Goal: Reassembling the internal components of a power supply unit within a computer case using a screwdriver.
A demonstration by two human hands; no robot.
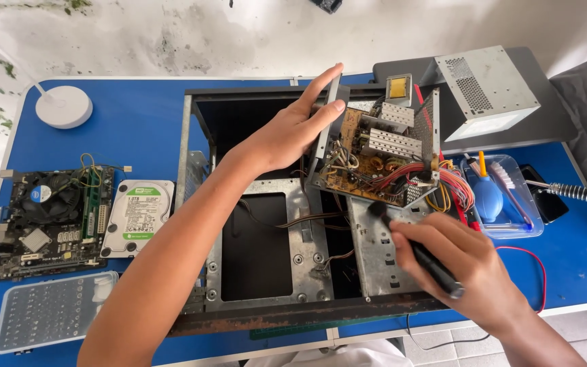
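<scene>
Bright, even daylight fills the frame, strongest at the top, where the white wall is almost washed out. Shadows stay soft, while the inside of the open computer case falls dark. Focus is sharp throughout, and straight edges bow slightly towards the corners.

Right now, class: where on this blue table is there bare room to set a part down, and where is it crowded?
Bare blue table lies between the white round lamp base and the open computer case, above the hard drive. The right side is crowded by the clear tray.
</scene>
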